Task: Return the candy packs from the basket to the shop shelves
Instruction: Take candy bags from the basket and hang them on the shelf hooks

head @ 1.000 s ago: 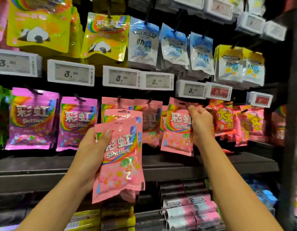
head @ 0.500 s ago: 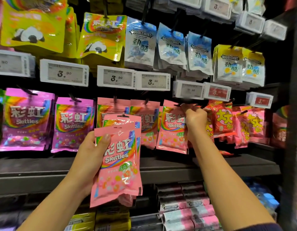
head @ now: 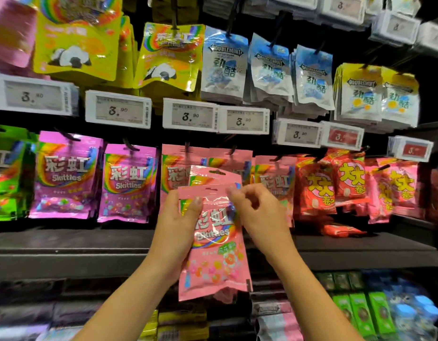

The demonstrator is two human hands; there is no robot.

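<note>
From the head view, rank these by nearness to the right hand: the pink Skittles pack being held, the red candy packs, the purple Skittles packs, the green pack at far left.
Measured from the right hand:
1. Held pink Skittles pack, right at its fingertips, gripped by the left hand.
2. Red candy packs, just to its right.
3. Purple Skittles packs, hanging to the left.
4. Green pack, at the far left edge.

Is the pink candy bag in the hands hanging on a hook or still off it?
Off the hook. The left hand holds the pink candy bag up below the hooks, while the right hand pinches its top edge.
</note>
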